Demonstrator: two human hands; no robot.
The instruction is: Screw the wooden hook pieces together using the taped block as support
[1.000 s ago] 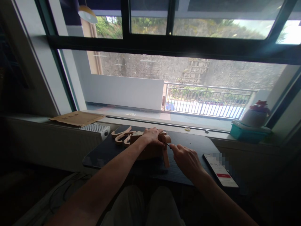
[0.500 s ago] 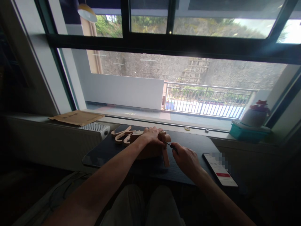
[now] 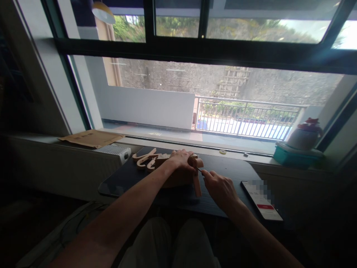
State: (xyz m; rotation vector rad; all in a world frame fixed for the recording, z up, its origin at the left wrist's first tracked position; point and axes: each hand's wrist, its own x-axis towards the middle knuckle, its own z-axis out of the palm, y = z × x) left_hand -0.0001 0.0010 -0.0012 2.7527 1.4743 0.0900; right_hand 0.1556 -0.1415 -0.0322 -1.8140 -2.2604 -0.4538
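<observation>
My left hand [image 3: 181, 159] lies over the top of a brown box-shaped piece [image 3: 178, 179], its fingers curled round the far side and its thumb near the right end. At that end, a light wooden hook-shaped piece [image 3: 197, 185] stands against the box, with its curved end up. My right hand [image 3: 219, 185] is closed on a screwdriver [image 3: 199, 169]; its thin shaft points left at the wooden piece, and its tip is too small to make out. Several more curved wooden pieces [image 3: 143, 160] lie left of the box.
The dark table [image 3: 119, 182] stands against the windowsill. A phone [image 3: 262, 201] rests at its right edge. On the sill are a brown envelope [image 3: 92, 138] at left and a teal box [image 3: 295, 156] with a jar-like object on it at right. A radiator [image 3: 114, 150] adjoins the table.
My right hand has shifted slightly left and closer to the wooden piece, covering more of the screwdriver's handle. My left hand keeps its place on the box.
</observation>
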